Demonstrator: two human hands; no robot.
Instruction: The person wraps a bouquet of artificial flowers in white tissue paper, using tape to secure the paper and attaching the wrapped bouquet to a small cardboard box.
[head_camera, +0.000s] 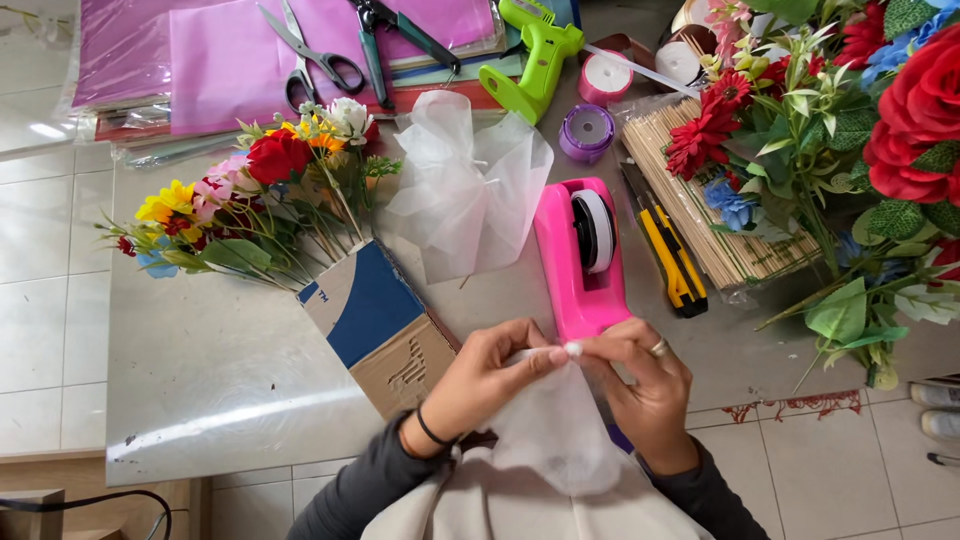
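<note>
While your hands work at the near edge of the tabletop (200, 370), a stack of pink and purple paper sheets (215, 55) lies at the far left, with grey-handled scissors (310, 60) on top. Nearer you, a bunch of artificial flowers (250, 200) sticks out of a cardboard box (385, 325), which lies tilted and has one blue face and one plain brown face. Just right of it lies a finished white mesh bow (465, 190). Your left hand (485, 380) and right hand (645, 385) meet above your lap, the fingers (560, 352) of both closed in a pinch on the gathered top of a piece of white mesh fabric (555, 430), which hangs down toward you. Just behind your hands stands a pink tape dispenser (580, 260). Farther back lie a green glue gun (530, 65) and ribbon spools (590, 105). Right of the dispenser lie a yellow utility knife (672, 262), a clear packet of bamboo sticks (700, 225), and a heap of red and blue flowers (850, 120).
</note>
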